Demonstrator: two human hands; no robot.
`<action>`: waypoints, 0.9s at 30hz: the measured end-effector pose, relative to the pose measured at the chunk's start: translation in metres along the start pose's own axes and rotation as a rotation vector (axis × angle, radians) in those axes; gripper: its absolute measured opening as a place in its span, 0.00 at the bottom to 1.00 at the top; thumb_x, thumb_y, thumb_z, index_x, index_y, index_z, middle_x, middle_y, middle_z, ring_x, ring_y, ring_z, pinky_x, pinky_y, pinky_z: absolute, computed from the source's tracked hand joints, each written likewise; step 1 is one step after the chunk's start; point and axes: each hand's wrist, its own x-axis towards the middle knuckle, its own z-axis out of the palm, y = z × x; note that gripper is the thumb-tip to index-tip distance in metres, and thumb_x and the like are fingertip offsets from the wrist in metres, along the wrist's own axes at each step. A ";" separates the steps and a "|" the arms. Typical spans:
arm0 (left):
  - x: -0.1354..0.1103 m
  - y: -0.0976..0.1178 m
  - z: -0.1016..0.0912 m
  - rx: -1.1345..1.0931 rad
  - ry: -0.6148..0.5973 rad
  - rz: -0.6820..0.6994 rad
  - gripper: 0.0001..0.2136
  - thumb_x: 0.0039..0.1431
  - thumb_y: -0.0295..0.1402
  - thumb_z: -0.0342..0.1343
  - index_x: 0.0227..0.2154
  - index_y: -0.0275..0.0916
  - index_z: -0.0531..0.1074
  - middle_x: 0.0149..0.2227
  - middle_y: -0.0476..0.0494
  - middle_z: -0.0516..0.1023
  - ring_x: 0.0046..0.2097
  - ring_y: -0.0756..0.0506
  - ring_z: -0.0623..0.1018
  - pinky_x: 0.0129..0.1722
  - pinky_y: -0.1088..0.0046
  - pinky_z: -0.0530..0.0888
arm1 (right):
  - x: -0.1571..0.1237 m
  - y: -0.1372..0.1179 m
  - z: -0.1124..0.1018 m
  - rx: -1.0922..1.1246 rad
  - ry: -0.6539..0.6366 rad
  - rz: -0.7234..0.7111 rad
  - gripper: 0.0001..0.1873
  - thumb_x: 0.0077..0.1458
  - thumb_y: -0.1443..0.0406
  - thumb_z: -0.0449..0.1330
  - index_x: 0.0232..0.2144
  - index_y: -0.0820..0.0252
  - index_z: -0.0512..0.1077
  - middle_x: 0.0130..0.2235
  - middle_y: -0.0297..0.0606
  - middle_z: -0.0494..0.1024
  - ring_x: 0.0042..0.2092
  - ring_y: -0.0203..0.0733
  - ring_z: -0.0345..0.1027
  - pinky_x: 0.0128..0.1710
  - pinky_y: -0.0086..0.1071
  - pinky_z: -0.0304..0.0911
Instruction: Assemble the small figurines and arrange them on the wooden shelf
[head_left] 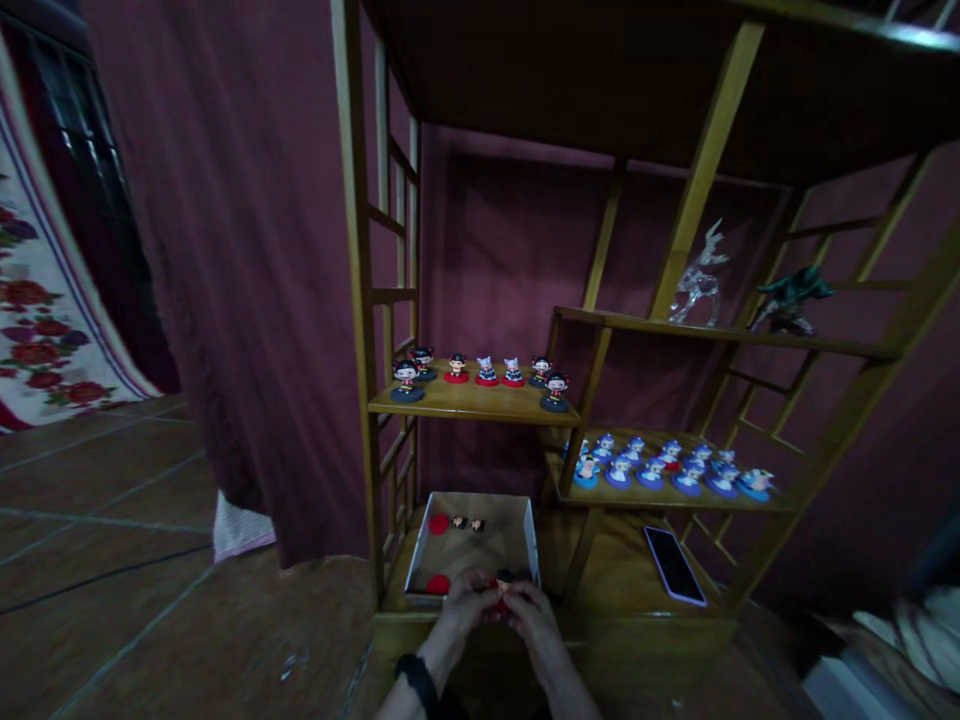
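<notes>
My left hand (469, 602) and my right hand (532, 612) are together at the front edge of an open cardboard box (510, 528). Between their closed fingers is a small dark-haired figurine (505, 577) with red at its lower part; the fingers cover most of it. Inside the box, two similar small figurines (466, 523) lie near the back beside a red disc (439, 524). Another red disc (438, 584) rests in the front left corner, close to my left hand.
Above the box, a wooden shelf (487, 402) carries several figurines on round bases. To the right, a lower shelf (637, 494) holds several blue and white figurines. A phone (675, 566) lies on the bottom board. A clear deer ornament (701, 280) and a dark green one (793, 300) stand higher up.
</notes>
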 end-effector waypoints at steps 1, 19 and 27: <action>-0.005 -0.001 0.001 -0.007 0.006 0.015 0.18 0.28 0.34 0.68 0.24 0.36 0.67 0.23 0.50 0.74 0.23 0.51 0.73 0.26 0.73 0.69 | -0.003 0.002 0.000 -0.002 0.014 -0.001 0.14 0.30 0.57 0.67 0.18 0.58 0.70 0.24 0.32 0.73 0.27 0.37 0.66 0.26 0.29 0.59; -0.038 -0.015 -0.006 -0.062 -0.012 -0.065 0.18 0.32 0.30 0.67 0.28 0.37 0.67 0.24 0.50 0.74 0.25 0.50 0.75 0.31 0.72 0.70 | -0.035 0.001 -0.001 0.039 -0.033 0.036 0.19 0.24 0.56 0.69 0.17 0.59 0.67 0.21 0.29 0.70 0.23 0.33 0.64 0.26 0.29 0.61; -0.043 -0.011 -0.003 -0.002 -0.047 -0.111 0.17 0.31 0.25 0.66 0.27 0.37 0.66 0.21 0.52 0.73 0.23 0.50 0.74 0.28 0.74 0.69 | -0.042 0.002 -0.008 -0.029 -0.012 0.062 0.17 0.26 0.57 0.68 0.18 0.60 0.68 0.20 0.29 0.70 0.23 0.33 0.65 0.27 0.29 0.62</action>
